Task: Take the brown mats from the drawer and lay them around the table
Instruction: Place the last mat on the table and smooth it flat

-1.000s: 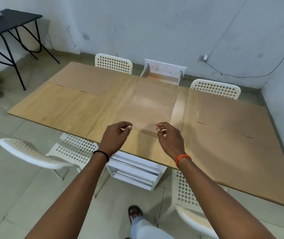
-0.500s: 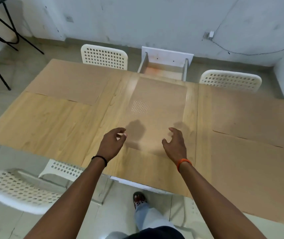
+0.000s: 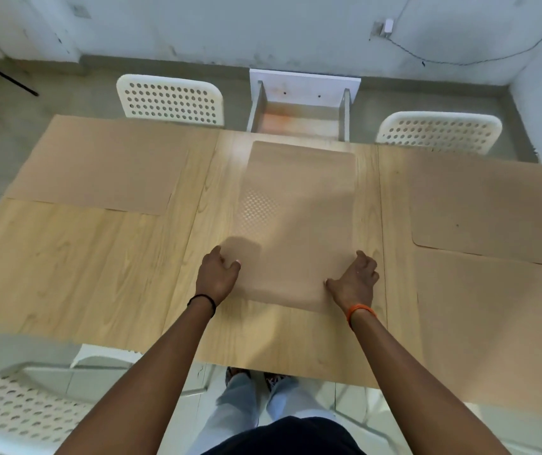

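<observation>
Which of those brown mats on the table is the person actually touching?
The middle mat, lying lengthwise in front of the open drawer. The left hand and right hand rest on its near corners; the other mats lie untouched.

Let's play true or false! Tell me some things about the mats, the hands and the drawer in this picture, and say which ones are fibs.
1. Both hands touch the middle mat. True: the left hand and the right hand are at its near corners.
2. The drawer across the table is closed. False: it is pulled open.
3. A mat lies at the far left of the table. True.
4. The right wrist wears a black band. False: its band is orange; the black one is on the left wrist.
5. The chairs are brown. False: the far left chair and the far right chair are white with holes.
</observation>
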